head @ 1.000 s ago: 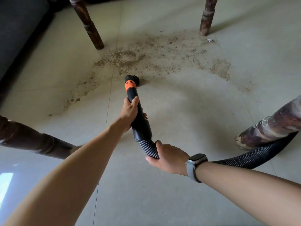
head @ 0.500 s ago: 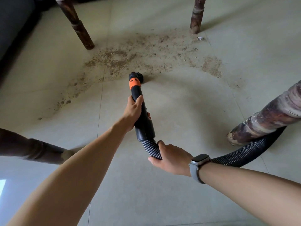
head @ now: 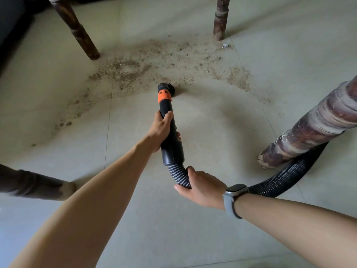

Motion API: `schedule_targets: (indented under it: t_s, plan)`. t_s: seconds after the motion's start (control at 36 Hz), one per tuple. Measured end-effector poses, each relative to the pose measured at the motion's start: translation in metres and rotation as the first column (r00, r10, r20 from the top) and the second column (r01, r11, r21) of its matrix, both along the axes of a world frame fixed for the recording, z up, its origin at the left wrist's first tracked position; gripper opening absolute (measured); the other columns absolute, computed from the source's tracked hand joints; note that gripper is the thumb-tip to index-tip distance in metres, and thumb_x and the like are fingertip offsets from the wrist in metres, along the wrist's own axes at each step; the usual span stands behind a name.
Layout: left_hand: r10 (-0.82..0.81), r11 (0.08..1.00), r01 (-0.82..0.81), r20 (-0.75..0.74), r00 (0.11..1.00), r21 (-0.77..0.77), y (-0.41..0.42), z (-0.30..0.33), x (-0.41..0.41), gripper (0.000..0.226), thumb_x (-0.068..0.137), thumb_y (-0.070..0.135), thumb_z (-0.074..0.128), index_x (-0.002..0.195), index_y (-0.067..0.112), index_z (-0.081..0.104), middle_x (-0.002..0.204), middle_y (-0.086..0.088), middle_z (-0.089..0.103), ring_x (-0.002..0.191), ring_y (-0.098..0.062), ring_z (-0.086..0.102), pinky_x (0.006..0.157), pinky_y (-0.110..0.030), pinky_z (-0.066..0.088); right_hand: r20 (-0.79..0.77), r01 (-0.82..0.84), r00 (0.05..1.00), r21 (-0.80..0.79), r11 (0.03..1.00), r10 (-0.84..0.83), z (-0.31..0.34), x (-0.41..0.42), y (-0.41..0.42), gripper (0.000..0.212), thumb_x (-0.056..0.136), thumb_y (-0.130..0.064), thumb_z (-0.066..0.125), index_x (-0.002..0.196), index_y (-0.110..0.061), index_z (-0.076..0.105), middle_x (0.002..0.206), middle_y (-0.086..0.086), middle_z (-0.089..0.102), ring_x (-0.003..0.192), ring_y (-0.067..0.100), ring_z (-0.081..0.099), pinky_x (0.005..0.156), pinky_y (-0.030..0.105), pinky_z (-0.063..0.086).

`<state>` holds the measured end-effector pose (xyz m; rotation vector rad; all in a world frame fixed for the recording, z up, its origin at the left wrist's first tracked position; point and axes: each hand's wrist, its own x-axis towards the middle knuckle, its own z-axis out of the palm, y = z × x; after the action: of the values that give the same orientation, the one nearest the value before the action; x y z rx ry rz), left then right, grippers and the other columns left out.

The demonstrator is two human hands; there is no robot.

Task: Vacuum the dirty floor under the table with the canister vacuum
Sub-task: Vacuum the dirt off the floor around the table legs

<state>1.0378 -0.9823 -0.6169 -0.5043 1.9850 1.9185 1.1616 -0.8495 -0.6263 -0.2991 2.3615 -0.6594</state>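
The left hand (head: 161, 130) grips the black rigid tube (head: 170, 132) of the vacuum just below its orange collar (head: 164, 96); the right hand (head: 201, 187), with a watch (head: 234, 198) at the wrist, grips the ribbed hose (head: 178, 175) where it leaves the tube. The nozzle (head: 166, 88) rests on the floor (head: 212, 132) at the near edge of the dirt (head: 154, 62), which spreads in a band between the two far table legs (head: 77, 29) and towards the near right leg (head: 313, 128). The hose runs behind that near right leg; the canister itself is out of view.

To do this step well, it seems best to keep the nozzle mouth flat on the tile and advance it in slow, overlapping strokes into the band, the left hand steering and the right feeding slack. The hose around the leg may snag, so slack should probably be drawn before reaching far. The small pale scrap (head: 224, 45) beside the far right leg may need a direct pass.

Compared with the frame half a second earlier, both grips are unchanged, the nozzle remains at the near edge of the dirt, and the dirt pattern looks much the same; the view has shifted slightly.
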Motion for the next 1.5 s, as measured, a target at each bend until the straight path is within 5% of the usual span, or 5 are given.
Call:
schedule_targets:
  t_s: [0.94,1.19,1.39,1.5]
  plan:
    - [-0.188,0.975,0.186,0.011,0.982,0.121,0.064,-0.007,-0.017,0.014,0.102,0.026,0.036,0.107,0.012,0.035,0.074,-0.011,0.045,0.049,-0.021,0.05,0.053,-0.035,0.051,0.006,0.201,0.98,-0.001,0.98,-0.201,-0.006,0.006,0.046,0.044,0.093,-0.055,0.046,0.095,-0.012,0.036,0.07,-0.003,0.048,0.064,0.025,0.049,0.054,0.033,0.033]
    - [-0.227,0.967,0.222,0.023,0.974,0.125,0.072,-0.009,-0.01,0.018,0.103,0.026,0.037,0.115,0.013,0.034,0.074,-0.011,0.045,0.053,-0.023,0.051,0.057,-0.037,0.052,0.041,0.202,0.979,-0.014,0.979,-0.201,-0.01,0.012,0.053,0.044,0.094,-0.054,0.046,0.1,-0.011,0.037,0.076,-0.001,0.05,0.071,0.027,0.053,0.06,0.035,0.035]
    - [-0.262,0.955,0.251,0.055,0.964,0.16,0.061,-0.014,-0.002,0.019,0.103,0.026,0.037,0.119,0.016,0.033,0.08,-0.013,0.046,0.058,-0.026,0.054,0.062,-0.04,0.054,0.206,0.169,0.965,-0.004,0.986,-0.164,-0.011,0.003,0.059,0.044,0.095,-0.055,0.041,0.103,-0.012,0.046,0.094,0.005,0.064,0.082,0.024,0.058,0.071,0.035,0.042]
    - [-0.3,0.946,0.286,0.077,0.951,0.156,0.051,-0.02,0.006,0.022,0.103,0.025,0.038,0.123,0.018,0.032,0.085,-0.014,0.047,0.065,-0.025,0.054,0.061,-0.036,0.054,0.11,0.23,0.967,0.008,0.973,-0.23,-0.015,-0.015,0.066,0.035,0.099,-0.043,0.037,0.093,-0.012,0.053,0.095,0.006,0.066,0.088,0.025,0.06,0.082,0.035,0.047]
